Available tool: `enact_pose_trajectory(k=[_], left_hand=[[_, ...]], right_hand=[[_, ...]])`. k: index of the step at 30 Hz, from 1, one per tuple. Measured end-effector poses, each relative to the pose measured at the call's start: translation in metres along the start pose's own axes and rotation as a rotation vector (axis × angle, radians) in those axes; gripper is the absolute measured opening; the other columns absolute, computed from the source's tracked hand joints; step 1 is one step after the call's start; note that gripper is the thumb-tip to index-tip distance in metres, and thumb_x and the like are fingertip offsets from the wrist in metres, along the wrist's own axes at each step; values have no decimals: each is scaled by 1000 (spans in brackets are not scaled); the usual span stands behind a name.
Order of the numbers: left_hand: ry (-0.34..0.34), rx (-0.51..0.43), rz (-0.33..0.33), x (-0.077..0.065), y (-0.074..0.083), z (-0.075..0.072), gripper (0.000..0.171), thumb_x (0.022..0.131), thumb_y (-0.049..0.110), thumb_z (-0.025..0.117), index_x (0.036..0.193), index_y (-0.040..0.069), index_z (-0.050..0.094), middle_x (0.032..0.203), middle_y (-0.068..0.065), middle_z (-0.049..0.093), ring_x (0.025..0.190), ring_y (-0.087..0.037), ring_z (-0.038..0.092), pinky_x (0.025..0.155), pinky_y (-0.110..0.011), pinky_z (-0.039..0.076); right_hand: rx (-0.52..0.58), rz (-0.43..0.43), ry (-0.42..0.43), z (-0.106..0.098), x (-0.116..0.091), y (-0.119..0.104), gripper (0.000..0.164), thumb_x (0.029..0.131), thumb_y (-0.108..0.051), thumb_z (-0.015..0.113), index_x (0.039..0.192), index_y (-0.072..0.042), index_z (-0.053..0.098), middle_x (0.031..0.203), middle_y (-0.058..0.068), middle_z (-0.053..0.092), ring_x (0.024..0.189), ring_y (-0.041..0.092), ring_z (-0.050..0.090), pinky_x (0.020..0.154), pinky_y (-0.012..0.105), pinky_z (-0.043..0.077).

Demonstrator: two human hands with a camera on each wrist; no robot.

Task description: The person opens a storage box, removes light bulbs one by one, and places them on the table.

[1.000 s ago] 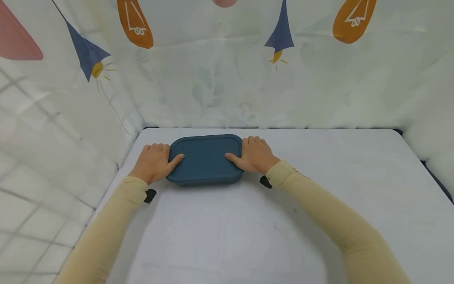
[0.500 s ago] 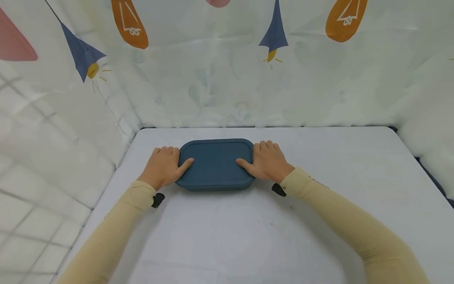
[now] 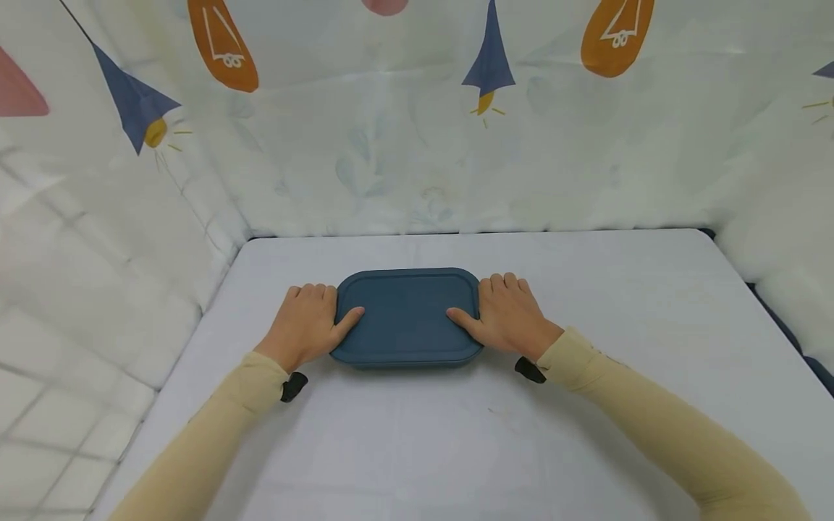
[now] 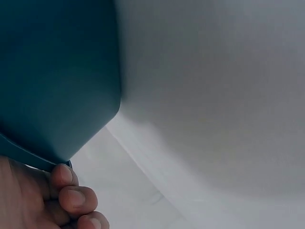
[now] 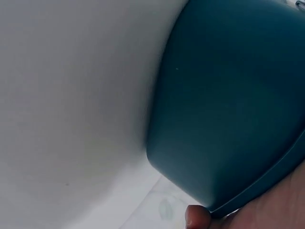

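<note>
A dark blue lidded box (image 3: 409, 318) with rounded corners lies level at the white table, its flat lid upward. My left hand (image 3: 306, 322) grips its left end, thumb over the lid. At the opposite end my right hand (image 3: 511, 311) holds it the same way. Under the rim, the left wrist view shows curled fingertips (image 4: 75, 198) near a corner of the box (image 4: 62, 86). In the right wrist view a fingertip (image 5: 197, 217) shows below the rim of the box (image 5: 224, 95). Whether the base touches the table is hard to tell.
The white-covered table (image 3: 404, 449) extends around the box, widest to the right. Behind it hangs a pale printed curtain (image 3: 404, 159), and another fabric wall (image 3: 85, 289) closes the left side. Dark straps (image 3: 295, 387) sit at both wrists.
Both hands have brought the box nearer to me, away from the table's back edge, and somewhat to the right. The grip looks the same. The head view has turned slightly right.
</note>
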State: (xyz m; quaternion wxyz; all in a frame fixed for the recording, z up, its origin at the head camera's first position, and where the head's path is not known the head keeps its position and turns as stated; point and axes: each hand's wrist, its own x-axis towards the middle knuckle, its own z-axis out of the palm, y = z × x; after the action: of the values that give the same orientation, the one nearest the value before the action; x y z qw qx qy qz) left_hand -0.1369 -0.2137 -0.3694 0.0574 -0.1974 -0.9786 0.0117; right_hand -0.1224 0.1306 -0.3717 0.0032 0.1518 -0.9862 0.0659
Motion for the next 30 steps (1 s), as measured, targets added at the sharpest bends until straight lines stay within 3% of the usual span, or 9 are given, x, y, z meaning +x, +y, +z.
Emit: enact_pose_trajectory(k=[9, 20, 25, 30], left_hand=[[19, -10, 9, -9, 15, 0, 57, 102, 57, 48, 86, 3, 54, 80, -11, 57, 85, -34, 60, 83, -50, 45], [51, -22, 20, -16, 32, -1, 54, 101, 57, 51, 84, 5, 53, 75, -8, 54, 77, -29, 56, 78, -45, 41], [40, -29, 2, -17, 33, -2, 55, 100, 57, 51, 86, 4, 55, 77, -9, 56, 80, -31, 59, 80, -47, 44], [-26, -4, -24, -15, 35, -11, 59, 99, 61, 52, 83, 4, 56, 72, -7, 52, 75, -28, 57, 80, -46, 46]], right_hand=[[-6, -1, 41, 2, -21, 6, 69, 96, -71, 46, 85, -3, 51, 75, 7, 45, 74, 26, 42, 70, 35, 31], [9, 2, 65, 0, -41, 11, 66, 96, -69, 49, 83, -5, 49, 74, 6, 43, 73, 24, 39, 69, 33, 30], [67, 24, 37, 2, -41, 14, 69, 96, -70, 48, 94, -1, 55, 81, 7, 49, 82, 25, 45, 75, 37, 34], [148, 58, 9, 4, -42, 17, 75, 97, -69, 48, 113, 3, 58, 99, 12, 58, 96, 30, 51, 83, 42, 38]])
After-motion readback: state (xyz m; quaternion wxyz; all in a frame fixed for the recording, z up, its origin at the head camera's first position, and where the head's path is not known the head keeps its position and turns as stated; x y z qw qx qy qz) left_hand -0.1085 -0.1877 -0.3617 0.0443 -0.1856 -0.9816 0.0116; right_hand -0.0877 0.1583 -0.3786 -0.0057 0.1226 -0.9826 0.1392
